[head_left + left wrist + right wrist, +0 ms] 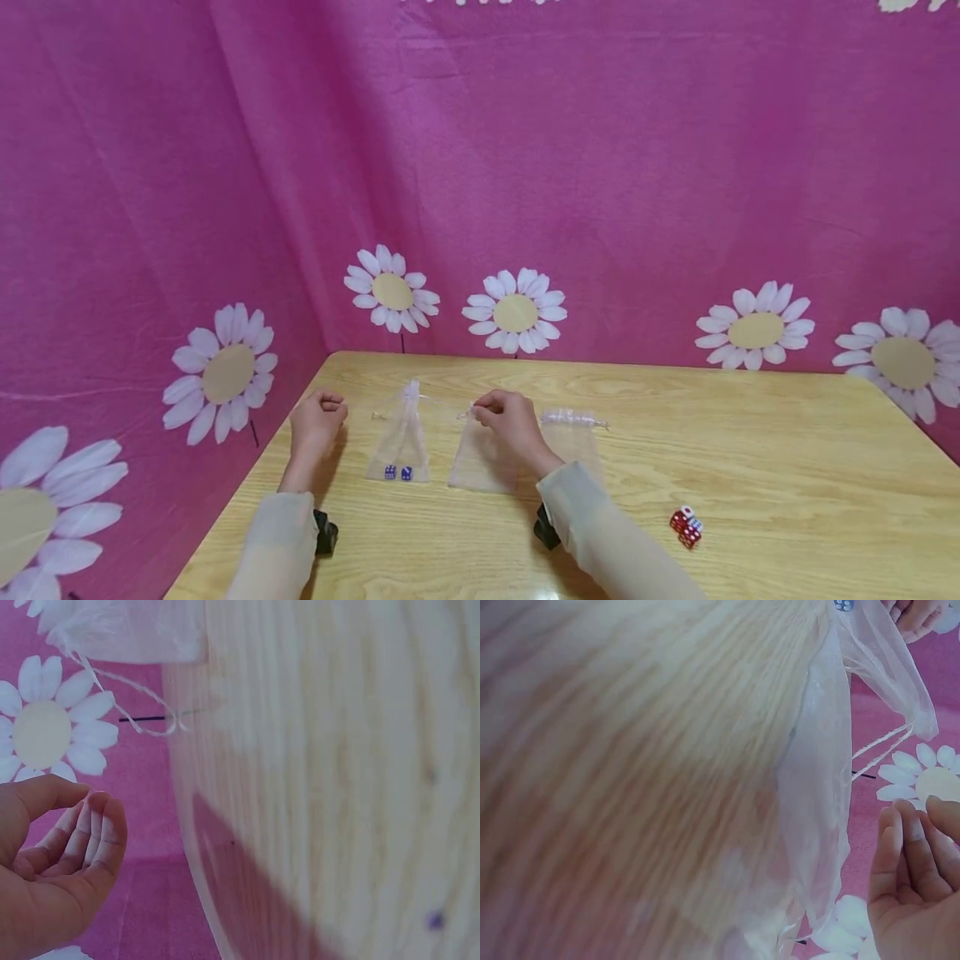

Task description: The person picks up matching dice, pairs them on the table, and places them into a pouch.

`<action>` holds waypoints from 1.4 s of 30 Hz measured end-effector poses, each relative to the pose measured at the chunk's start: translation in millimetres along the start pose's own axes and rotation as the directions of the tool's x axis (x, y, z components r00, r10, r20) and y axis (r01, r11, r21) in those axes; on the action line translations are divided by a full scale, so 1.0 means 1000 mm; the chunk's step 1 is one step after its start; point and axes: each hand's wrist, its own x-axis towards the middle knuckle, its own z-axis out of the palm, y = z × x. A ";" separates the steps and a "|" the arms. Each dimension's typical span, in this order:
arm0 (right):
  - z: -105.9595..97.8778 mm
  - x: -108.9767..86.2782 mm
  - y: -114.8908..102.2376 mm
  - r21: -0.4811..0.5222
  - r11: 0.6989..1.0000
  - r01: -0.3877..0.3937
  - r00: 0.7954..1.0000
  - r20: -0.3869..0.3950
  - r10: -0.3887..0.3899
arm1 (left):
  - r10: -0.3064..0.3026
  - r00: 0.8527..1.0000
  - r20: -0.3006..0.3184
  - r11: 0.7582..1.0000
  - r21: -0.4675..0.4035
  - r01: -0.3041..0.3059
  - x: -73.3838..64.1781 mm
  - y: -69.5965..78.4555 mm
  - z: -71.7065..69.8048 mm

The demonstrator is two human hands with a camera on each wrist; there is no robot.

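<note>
My left hand hovers at the table's left side, its fingers loosely curled round nothing. To its right lies a sheer pouch with a gathered neck and two blue dice at its bottom. My right hand is over the top of a second, flat sheer pouch, fingertips near its drawstring end in the head view. The right wrist view shows that hand with thumb and fingers apart and nothing between them. A third sheer pouch lies partly hidden behind the right wrist.
A small cluster of red and white dice sits on the wooden table, to the right of my right forearm. A pink cloth with daisies hangs behind the table and along its left side.
</note>
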 end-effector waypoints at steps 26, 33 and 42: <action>-0.069 -0.036 0.014 -0.089 0.995 0.048 0.999 0.015 -0.047 | 0.378 0.869 0.320 0.918 -0.252 -0.307 -0.059 0.088 0.086; -0.083 -0.048 0.014 -0.103 0.993 0.053 0.999 0.010 -0.052 | 0.402 0.812 0.423 0.916 -0.169 -0.365 -0.070 0.091 0.101; -0.092 -0.055 0.019 -0.110 0.993 0.042 0.999 0.017 -0.041 | 0.393 0.748 0.535 0.892 -0.022 -0.452 -0.074 0.091 0.109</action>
